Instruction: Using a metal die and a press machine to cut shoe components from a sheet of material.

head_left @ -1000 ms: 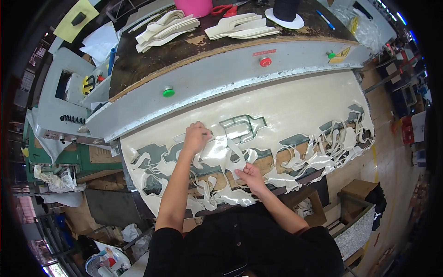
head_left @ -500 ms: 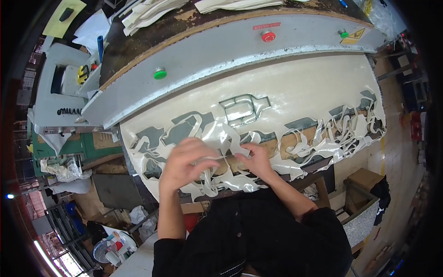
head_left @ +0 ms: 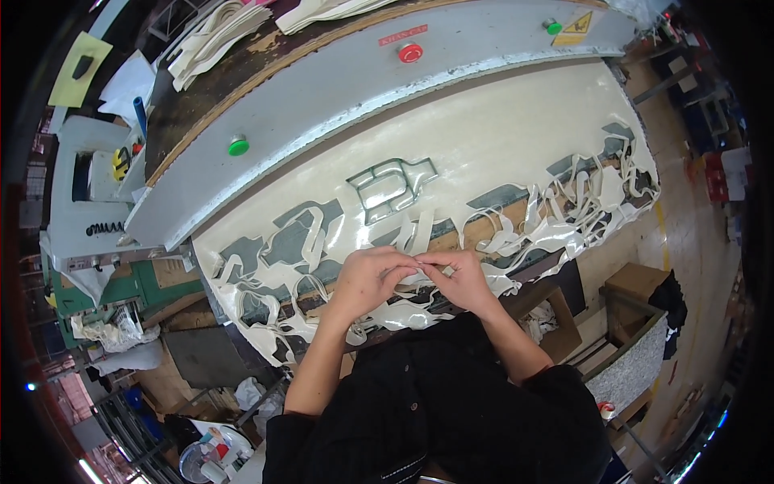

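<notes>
My left hand (head_left: 369,281) and my right hand (head_left: 461,281) meet fingertip to fingertip above the near edge of a glossy cream sheet (head_left: 500,137). Both are closed in a pinch; what lies between the fingertips is mostly hidden, with a bit of pale material showing below them. Cream strips (head_left: 418,230) run just beyond the fingers. Farther up on the sheet lies a metal cutting die (head_left: 391,189) with a notched outline. Shaped cut-outs (head_left: 310,230) leave a tangled web of cream offcuts (head_left: 556,226) along the sheet's near side.
A grey machine beam (head_left: 322,121) spans behind the sheet, with a red button (head_left: 410,53) and green buttons (head_left: 238,146). Stacked cream pieces (head_left: 218,40) rest on top. A cardboard box (head_left: 637,286) stands right, beside a metal-framed stand (head_left: 637,347). A small fan (head_left: 193,461) is lower left.
My left hand has moved right and closed its fingertips against my right hand's. The view has shifted, so the die and beam appear farther left and the beam higher.
</notes>
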Motion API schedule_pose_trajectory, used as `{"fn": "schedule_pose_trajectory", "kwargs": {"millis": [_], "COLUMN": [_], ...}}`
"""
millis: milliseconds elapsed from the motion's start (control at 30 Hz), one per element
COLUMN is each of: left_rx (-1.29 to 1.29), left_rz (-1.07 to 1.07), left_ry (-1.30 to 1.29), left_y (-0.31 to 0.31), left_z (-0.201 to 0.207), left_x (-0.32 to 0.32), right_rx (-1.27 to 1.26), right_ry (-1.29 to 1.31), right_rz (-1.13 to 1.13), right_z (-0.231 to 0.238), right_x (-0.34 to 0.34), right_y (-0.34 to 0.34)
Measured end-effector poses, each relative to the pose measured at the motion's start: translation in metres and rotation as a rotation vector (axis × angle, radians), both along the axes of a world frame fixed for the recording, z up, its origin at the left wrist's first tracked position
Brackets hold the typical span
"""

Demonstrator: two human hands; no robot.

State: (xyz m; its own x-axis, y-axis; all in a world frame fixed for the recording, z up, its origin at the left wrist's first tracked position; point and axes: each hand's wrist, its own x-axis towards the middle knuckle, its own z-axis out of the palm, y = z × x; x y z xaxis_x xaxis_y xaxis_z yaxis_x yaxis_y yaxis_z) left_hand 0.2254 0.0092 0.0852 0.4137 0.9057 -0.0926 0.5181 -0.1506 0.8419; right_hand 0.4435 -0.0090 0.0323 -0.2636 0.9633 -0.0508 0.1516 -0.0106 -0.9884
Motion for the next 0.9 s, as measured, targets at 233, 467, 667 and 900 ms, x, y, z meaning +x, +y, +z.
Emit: {"fn": "schedule_pose_trajectory", "kwargs": {"millis": [233,467,667,900], "left_rx": [0.051,0.083,0.393,0.028], "left_rz": [0.043,0.051,0.098,0.250], "left_ry": [0.045,0.061,0.107,-0.265], "left_y": [0.000,0.004,0.002,-0.009], "left_z": [0.000,-0.005,-0.008,-0.049], "left_x": [0.008,0.011,0.023,0.050], "right_rx": [-0.099,-0.201,-0.190,-0.199], "right_ry": [0.023,0.183,0.221,0.488], "right_rz": [0.100,0.053,0.137,-0.083], "right_z": [0.004,-0.012,0.008,-0.008], "right_x": [0.010,0.007,0.016,0.021], "right_y": [-0.002,-0.006,-0.006,-0.002]}}
